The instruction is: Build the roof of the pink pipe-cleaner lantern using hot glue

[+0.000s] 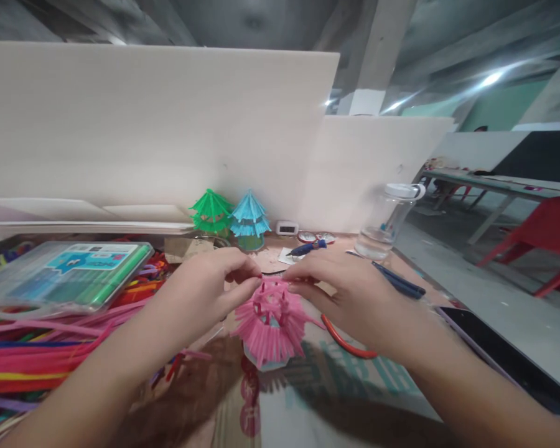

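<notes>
A pink fringed pipe-cleaner craft [270,333], shaped like a small tiered roof, stands on a pale base on the cardboard in front of me. My left hand [231,280] pinches its top rim from the left, thumb and fingertips together. From the right, my right hand [324,286] pinches the same pink rim. Short pink stubs stick up inside the ring between both hands. Just right of the craft lies a tool's red curved handle [348,342], partly under my right hand.
Bundled pipe cleaners [32,367] and a clear plastic case [70,274] fill the left. Green [211,214] and blue [251,221] tiered crafts stand behind, near a small clock [287,228]. A water bottle [382,224], dark-blue tool [398,280] and phone [508,361] are on the right.
</notes>
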`<state>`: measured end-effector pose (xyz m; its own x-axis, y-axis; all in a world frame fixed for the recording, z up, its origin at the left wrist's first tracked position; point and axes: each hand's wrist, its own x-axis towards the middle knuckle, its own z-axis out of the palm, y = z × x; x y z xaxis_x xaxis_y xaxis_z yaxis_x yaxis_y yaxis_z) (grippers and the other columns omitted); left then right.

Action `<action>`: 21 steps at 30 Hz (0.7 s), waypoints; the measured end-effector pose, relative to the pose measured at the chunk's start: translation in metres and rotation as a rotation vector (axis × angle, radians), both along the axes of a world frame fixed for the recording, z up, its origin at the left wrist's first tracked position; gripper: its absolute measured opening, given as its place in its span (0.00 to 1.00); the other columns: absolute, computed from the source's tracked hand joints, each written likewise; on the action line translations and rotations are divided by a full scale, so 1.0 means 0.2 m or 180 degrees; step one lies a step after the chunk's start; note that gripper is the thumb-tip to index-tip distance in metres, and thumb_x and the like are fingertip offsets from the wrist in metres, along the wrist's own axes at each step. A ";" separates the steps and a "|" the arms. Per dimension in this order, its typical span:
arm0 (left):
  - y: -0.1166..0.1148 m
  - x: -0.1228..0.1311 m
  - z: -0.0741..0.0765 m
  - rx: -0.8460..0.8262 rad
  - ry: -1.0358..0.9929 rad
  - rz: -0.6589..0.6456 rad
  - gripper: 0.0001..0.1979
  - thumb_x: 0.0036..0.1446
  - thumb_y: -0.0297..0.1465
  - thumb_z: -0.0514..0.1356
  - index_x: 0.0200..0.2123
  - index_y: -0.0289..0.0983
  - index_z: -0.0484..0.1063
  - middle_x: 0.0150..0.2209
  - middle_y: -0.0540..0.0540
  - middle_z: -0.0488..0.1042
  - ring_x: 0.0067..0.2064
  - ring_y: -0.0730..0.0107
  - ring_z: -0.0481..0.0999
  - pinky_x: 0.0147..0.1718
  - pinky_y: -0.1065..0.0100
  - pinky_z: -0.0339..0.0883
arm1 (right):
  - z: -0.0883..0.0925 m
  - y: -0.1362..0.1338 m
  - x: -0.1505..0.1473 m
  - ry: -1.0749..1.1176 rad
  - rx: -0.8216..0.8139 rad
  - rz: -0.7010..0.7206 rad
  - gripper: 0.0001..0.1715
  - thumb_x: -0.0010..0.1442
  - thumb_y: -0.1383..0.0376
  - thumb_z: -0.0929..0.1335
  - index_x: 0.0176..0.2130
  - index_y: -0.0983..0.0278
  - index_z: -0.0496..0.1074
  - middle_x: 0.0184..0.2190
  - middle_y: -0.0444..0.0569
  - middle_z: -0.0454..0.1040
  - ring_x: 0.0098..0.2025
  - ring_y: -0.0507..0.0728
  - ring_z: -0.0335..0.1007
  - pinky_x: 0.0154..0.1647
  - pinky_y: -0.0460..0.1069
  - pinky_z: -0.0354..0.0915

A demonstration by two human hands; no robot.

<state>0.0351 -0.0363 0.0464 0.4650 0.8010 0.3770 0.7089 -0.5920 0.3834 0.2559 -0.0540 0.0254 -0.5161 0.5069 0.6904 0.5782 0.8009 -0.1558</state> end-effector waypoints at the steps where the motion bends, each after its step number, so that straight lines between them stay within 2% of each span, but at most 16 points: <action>1: 0.00 0.00 -0.01 0.0014 -0.0014 -0.0019 0.10 0.55 0.35 0.56 0.30 0.39 0.75 0.29 0.49 0.76 0.31 0.67 0.73 0.29 0.69 0.61 | -0.02 0.01 0.00 -0.0009 0.0028 0.0067 0.08 0.65 0.69 0.65 0.42 0.61 0.74 0.35 0.47 0.79 0.38 0.54 0.74 0.41 0.49 0.68; 6: -0.01 0.01 -0.04 -0.0080 -0.0169 -0.0125 0.10 0.55 0.34 0.55 0.30 0.38 0.75 0.30 0.49 0.77 0.32 0.67 0.73 0.31 0.69 0.63 | -0.07 0.03 0.02 0.0182 -0.0015 0.0004 0.06 0.64 0.69 0.67 0.39 0.62 0.74 0.34 0.47 0.79 0.38 0.54 0.75 0.39 0.49 0.68; 11: 0.02 -0.01 -0.05 -0.0283 -0.0268 -0.0215 0.12 0.58 0.38 0.55 0.33 0.40 0.76 0.33 0.49 0.79 0.35 0.65 0.75 0.34 0.69 0.65 | -0.08 0.02 0.01 0.0238 -0.0178 -0.0196 0.05 0.65 0.68 0.67 0.35 0.63 0.72 0.30 0.46 0.77 0.35 0.54 0.72 0.36 0.48 0.66; 15: 0.07 -0.05 -0.07 -0.0589 -0.0314 0.0064 0.16 0.58 0.42 0.54 0.41 0.39 0.76 0.38 0.46 0.79 0.39 0.60 0.76 0.39 0.65 0.67 | -0.09 0.02 0.02 0.0120 -0.0190 -0.0315 0.08 0.66 0.66 0.65 0.33 0.63 0.69 0.29 0.46 0.75 0.34 0.54 0.71 0.36 0.48 0.64; 18: 0.11 -0.07 -0.09 -0.0798 -0.0303 0.0002 0.17 0.59 0.42 0.54 0.41 0.39 0.75 0.37 0.47 0.79 0.38 0.61 0.76 0.37 0.66 0.68 | -0.10 0.01 0.01 0.0004 -0.0150 -0.0345 0.07 0.66 0.69 0.64 0.34 0.63 0.69 0.29 0.47 0.74 0.34 0.54 0.70 0.35 0.48 0.64; 21: 0.12 -0.07 -0.10 -0.0853 -0.0238 -0.0043 0.17 0.59 0.43 0.53 0.36 0.38 0.75 0.32 0.49 0.77 0.34 0.63 0.75 0.32 0.68 0.66 | -0.10 0.01 0.00 -0.0135 -0.0033 -0.0370 0.08 0.65 0.71 0.63 0.35 0.65 0.70 0.30 0.49 0.75 0.33 0.55 0.71 0.34 0.49 0.64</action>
